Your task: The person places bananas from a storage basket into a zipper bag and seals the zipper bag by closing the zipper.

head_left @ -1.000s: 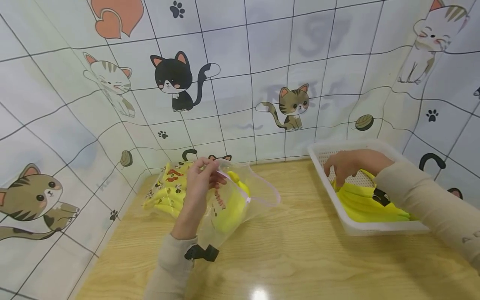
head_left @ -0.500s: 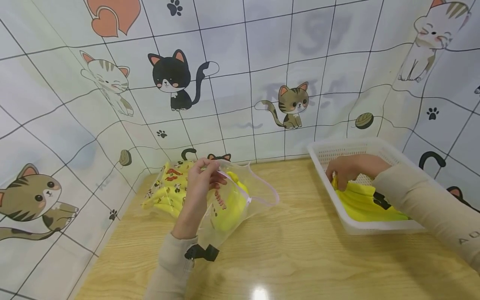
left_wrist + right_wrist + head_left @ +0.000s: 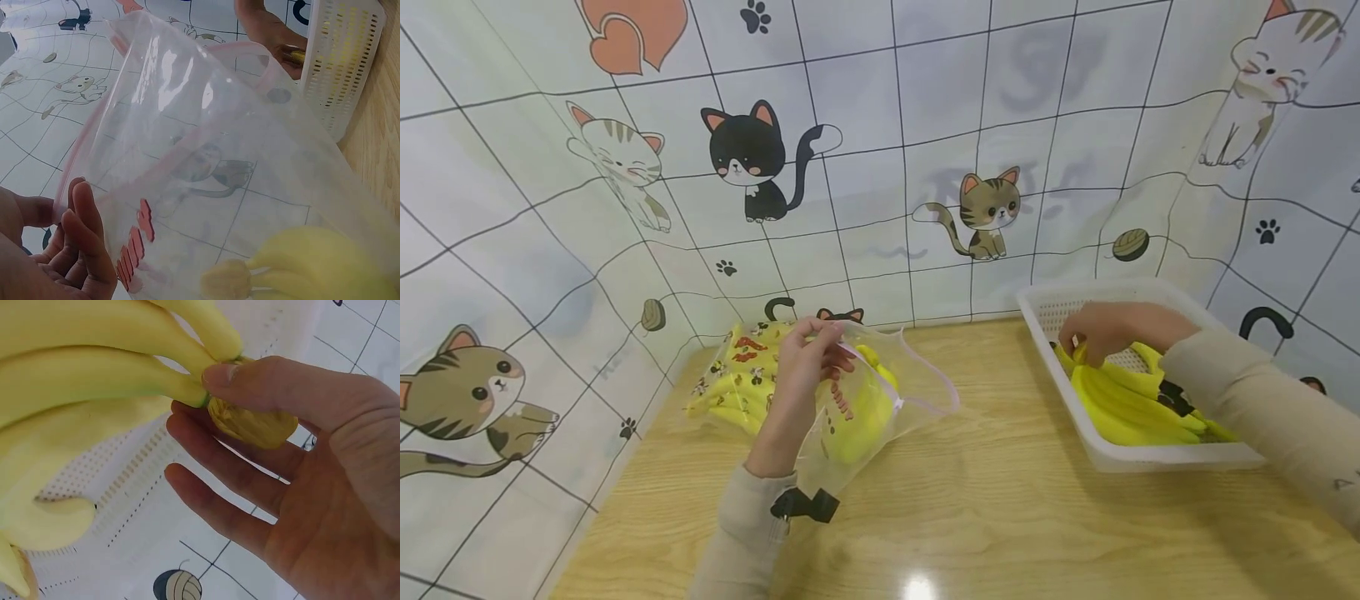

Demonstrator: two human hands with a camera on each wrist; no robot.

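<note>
My left hand [image 3: 801, 362] pinches the pink-edged mouth of a clear plastic zip bag [image 3: 175, 81]. The bag's mouth gapes toward the right. Inside it lies a yellow banana bunch [image 3: 312, 256], seen through the plastic. Over the white basket [image 3: 1165, 456] at right, my right hand [image 3: 1101, 329] holds another bunch of bananas [image 3: 106, 375] by its brown stem [image 3: 253, 422]. Thumb and forefinger grip that stem, while the other fingers extend below it in the right wrist view. The far end of this bunch is partly hidden by my sleeve.
Another clear bag [image 3: 737, 375] with printed cartoon figures and yellow contents lies behind my left hand. More bananas [image 3: 56, 525] rest in the perforated basket. The wood-grain table [image 3: 1000, 517] meets a cat-patterned tiled wall covering [image 3: 865, 183] at the back.
My right hand has closed on the banana stem and raised that end of the bunch a little, with the bananas shifting in the basket. My left hand and its bag stay almost still.
</note>
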